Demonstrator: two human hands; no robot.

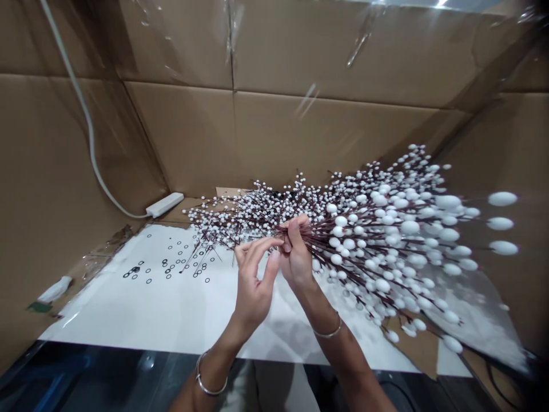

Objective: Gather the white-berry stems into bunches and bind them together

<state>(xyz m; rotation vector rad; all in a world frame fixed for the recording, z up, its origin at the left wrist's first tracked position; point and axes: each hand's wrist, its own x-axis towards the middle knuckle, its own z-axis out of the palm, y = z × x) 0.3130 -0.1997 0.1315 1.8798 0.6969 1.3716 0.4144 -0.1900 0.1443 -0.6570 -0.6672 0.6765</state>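
My right hand [295, 257] is closed round the gathered thin brown stems of a bunch of artificial white berry branches [386, 229], which fan out to the right. Bent towards the bare stem ends, my left hand [255, 274] has its thumb and fingertips drawn close together beside the right hand's fingers. Whatever may be between those fingertips is too small to make out. Behind both hands lies a heap of similar branches with smaller white berries [257, 209]. Small black rings [167, 266] are scattered on the white sheet to the left of my hands.
A white sheet [150, 315] covers the work surface. Cardboard walls [300, 131] enclose it at the back and sides. A white power strip [165, 204] with a cable lies in the back left corner. Clear plastic [476, 309] lies at the right.
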